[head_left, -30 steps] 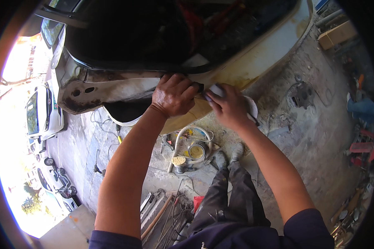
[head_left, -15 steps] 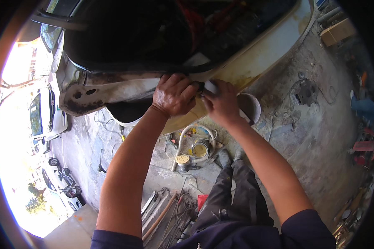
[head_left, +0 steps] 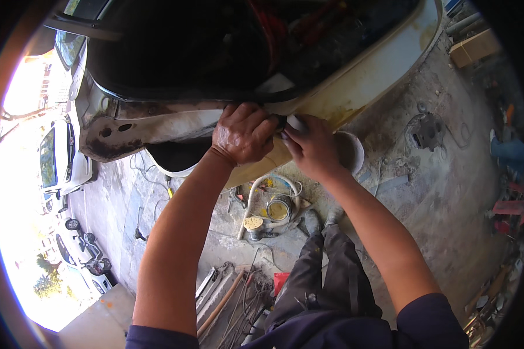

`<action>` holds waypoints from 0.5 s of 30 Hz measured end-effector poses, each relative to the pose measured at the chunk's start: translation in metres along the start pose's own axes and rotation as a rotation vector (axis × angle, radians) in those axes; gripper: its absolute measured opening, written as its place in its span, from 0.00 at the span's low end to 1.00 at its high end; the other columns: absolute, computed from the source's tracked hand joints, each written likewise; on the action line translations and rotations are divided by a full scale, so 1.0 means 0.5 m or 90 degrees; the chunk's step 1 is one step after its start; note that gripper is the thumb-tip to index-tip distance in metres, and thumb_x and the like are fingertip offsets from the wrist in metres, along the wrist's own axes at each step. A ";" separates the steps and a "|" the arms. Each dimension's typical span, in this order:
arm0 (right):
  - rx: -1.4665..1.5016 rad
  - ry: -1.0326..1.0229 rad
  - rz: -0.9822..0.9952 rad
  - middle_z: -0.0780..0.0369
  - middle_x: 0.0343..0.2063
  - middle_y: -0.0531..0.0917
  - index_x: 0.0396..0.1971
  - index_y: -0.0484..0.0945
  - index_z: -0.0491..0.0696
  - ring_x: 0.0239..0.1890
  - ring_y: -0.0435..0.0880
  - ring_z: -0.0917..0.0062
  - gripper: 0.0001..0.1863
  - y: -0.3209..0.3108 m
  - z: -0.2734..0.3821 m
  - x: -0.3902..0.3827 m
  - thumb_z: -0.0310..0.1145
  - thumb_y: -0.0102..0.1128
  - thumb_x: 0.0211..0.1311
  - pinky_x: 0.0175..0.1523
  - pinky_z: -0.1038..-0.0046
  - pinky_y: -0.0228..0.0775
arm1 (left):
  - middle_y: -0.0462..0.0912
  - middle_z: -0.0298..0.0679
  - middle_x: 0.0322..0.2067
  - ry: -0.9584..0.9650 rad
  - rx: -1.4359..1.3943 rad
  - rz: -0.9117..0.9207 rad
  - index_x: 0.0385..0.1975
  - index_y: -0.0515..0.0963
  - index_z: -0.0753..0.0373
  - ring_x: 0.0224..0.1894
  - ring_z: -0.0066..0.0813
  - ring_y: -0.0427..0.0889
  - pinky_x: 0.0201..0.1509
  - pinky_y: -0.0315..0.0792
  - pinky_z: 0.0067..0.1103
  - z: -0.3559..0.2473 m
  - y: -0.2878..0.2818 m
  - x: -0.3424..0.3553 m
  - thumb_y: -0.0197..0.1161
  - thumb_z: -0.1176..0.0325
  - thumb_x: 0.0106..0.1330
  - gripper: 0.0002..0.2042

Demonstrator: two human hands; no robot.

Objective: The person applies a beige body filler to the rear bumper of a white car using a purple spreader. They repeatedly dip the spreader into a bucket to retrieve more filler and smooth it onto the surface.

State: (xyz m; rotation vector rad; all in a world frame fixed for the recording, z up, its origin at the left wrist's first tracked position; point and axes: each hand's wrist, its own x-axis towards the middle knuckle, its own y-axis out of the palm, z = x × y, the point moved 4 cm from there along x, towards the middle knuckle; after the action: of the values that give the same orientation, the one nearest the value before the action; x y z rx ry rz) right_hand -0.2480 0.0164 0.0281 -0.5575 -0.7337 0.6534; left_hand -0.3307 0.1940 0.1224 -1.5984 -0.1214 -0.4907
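Two bare hands close together at the pale car panel (head_left: 384, 75), along the edge just under the dark window (head_left: 186, 46). Left hand (head_left: 243, 134): back of hand up, fingers curled in, laid over the panel's edge. Dark piece (head_left: 281, 122) poking out by the left index finger, between both hands. Gripped or merely touched: cannot tell, palm side hidden. Right hand (head_left: 313, 148): fingers bent nearly closed around a pale grey piece (head_left: 297, 123), just beside the dark piece, over the panel's yellowish stretch. Exact kind of either piece too small to make out.

Hands set side by side, probably to steady the small pieces against the panel. Both arms reaching well forward, likely for some weight on the edge.

Rust patch (head_left: 125, 149) at the panel's left end. Pale-rimmed round thing (head_left: 358, 152) below the panel, partly behind the right wrist; attachment unclear. On the floor (head_left: 402, 232) below the panel: sander-like tool (head_left: 253, 223), holed disc facing up, perhaps to spare its face; open tin (head_left: 279, 208) and curved hose (head_left: 248, 203) near it.
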 end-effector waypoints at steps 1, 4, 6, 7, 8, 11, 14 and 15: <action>-0.037 -0.001 0.016 0.50 0.61 0.83 0.56 0.92 0.52 0.58 0.82 0.48 0.17 -0.013 -0.017 -0.009 0.38 0.78 0.71 0.65 0.48 0.77 | 0.91 0.30 0.46 -0.002 0.006 -0.001 0.48 0.89 0.50 0.55 0.39 0.88 0.56 0.82 0.40 0.006 -0.002 -0.001 0.79 0.58 0.50 0.22; -0.059 0.053 0.031 0.47 0.59 0.82 0.62 0.88 0.50 0.61 0.80 0.46 0.21 -0.038 -0.013 -0.027 0.39 0.76 0.73 0.65 0.45 0.75 | 0.91 0.30 0.48 -0.006 0.019 0.004 0.49 0.88 0.49 0.56 0.40 0.88 0.56 0.82 0.41 0.009 -0.012 -0.003 0.79 0.57 0.51 0.22; 0.015 0.167 -0.029 0.45 0.58 0.82 0.65 0.85 0.47 0.61 0.80 0.45 0.24 0.005 0.019 0.000 0.39 0.74 0.74 0.64 0.45 0.75 | 0.91 0.31 0.50 0.006 0.024 0.008 0.50 0.88 0.49 0.56 0.41 0.88 0.57 0.82 0.42 0.008 -0.009 -0.006 0.79 0.56 0.52 0.23; 0.016 0.160 0.014 0.42 0.59 0.81 0.66 0.83 0.44 0.60 0.79 0.43 0.25 0.019 0.025 0.001 0.39 0.72 0.75 0.64 0.42 0.73 | 0.91 0.32 0.52 0.010 0.023 0.048 0.52 0.88 0.49 0.57 0.42 0.88 0.57 0.82 0.42 0.005 -0.005 -0.004 0.79 0.56 0.53 0.23; 0.021 0.164 -0.030 0.42 0.59 0.81 0.66 0.82 0.42 0.61 0.79 0.42 0.26 0.030 0.023 -0.010 0.39 0.73 0.74 0.66 0.41 0.71 | 0.91 0.33 0.51 0.011 0.010 0.056 0.52 0.88 0.50 0.55 0.44 0.88 0.56 0.82 0.44 -0.001 0.002 -0.002 0.79 0.56 0.52 0.24; 0.007 0.100 0.097 0.45 0.64 0.80 0.69 0.86 0.53 0.64 0.77 0.45 0.25 -0.001 -0.040 -0.026 0.41 0.72 0.77 0.67 0.44 0.71 | 0.92 0.38 0.45 0.002 0.018 0.006 0.48 0.90 0.54 0.51 0.46 0.89 0.54 0.83 0.46 0.005 0.016 -0.021 0.76 0.60 0.49 0.22; -0.132 0.090 0.036 0.49 0.67 0.78 0.65 0.91 0.62 0.66 0.76 0.47 0.19 -0.090 -0.088 -0.022 0.41 0.72 0.77 0.68 0.46 0.72 | 0.91 0.39 0.43 0.000 -0.013 -0.003 0.47 0.89 0.56 0.51 0.47 0.88 0.56 0.82 0.47 -0.008 0.013 0.007 0.73 0.64 0.49 0.22; -0.145 0.127 0.018 0.49 0.67 0.78 0.63 0.92 0.64 0.66 0.75 0.48 0.18 -0.096 -0.090 -0.028 0.40 0.72 0.77 0.68 0.46 0.73 | 0.90 0.39 0.43 0.002 -0.014 -0.006 0.47 0.89 0.56 0.51 0.47 0.88 0.57 0.82 0.48 -0.011 0.009 0.010 0.73 0.64 0.49 0.21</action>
State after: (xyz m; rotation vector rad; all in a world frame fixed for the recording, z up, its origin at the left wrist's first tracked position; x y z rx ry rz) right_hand -0.2060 -0.0358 0.0260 -0.8316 -0.6175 0.5338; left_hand -0.3256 0.1868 0.1201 -1.6191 -0.1213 -0.5036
